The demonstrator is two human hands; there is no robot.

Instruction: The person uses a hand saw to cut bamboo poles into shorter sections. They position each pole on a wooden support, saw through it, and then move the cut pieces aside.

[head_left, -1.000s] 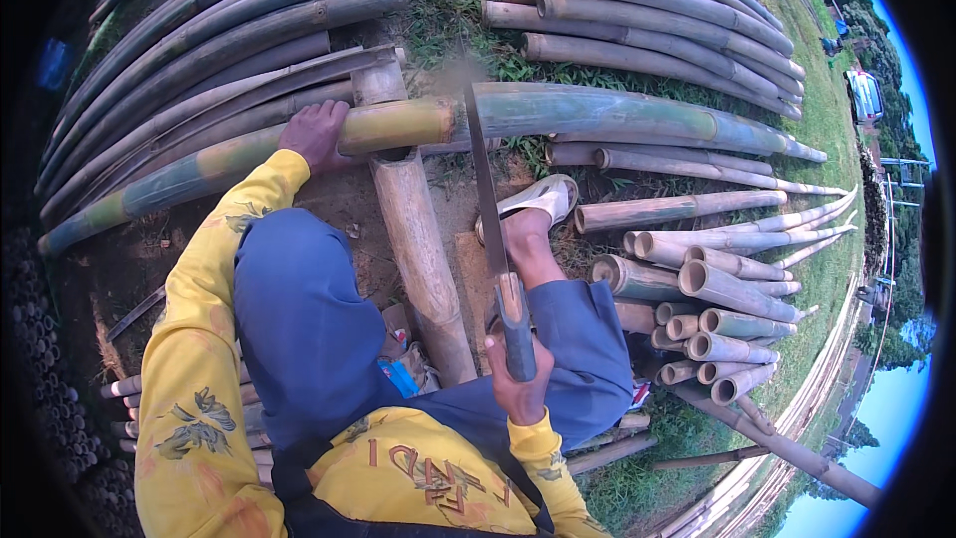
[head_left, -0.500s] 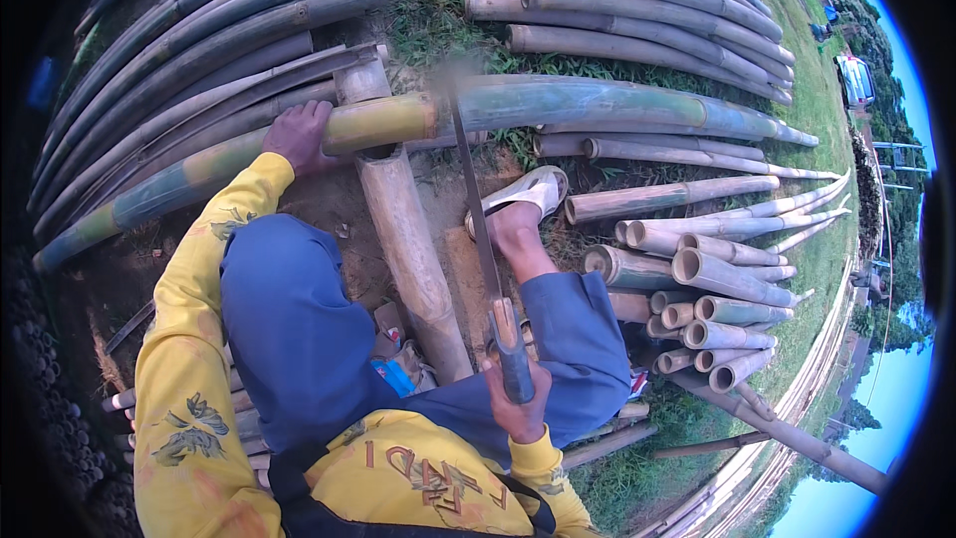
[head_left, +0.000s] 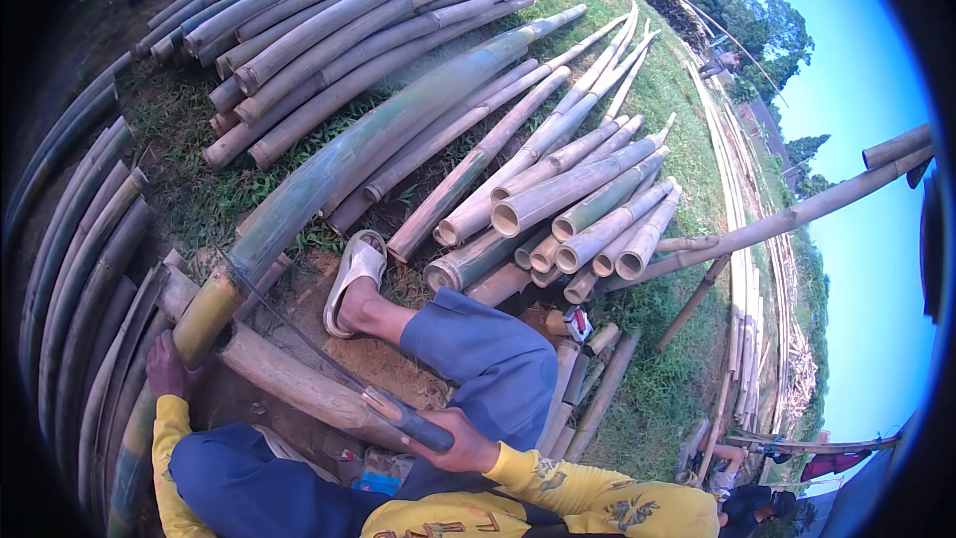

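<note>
Saw [head_left: 383, 404] laid across bamboo pole [head_left: 299, 195].
Right hand [head_left: 466, 443] clenched round handle [head_left: 420, 429]; left hand [head_left: 169, 369] grasps pole near saw; sandalled foot [head_left: 354, 284] rests on soil [head_left: 388, 374].

Stands out as reddish-brown capital lettering [head_left: 486, 521] on the chest of the yellow, long-sleeved cloth shirt [head_left: 448, 508], at the bottom centre of the frame. Gets cut off by the lower edge there, leaving only broken strokes and nothing legible as a whole word. Looks too small and blurred to read on the little red-and-white, boxy packet [head_left: 576, 323], right of centre in the frame's lower half.
</note>
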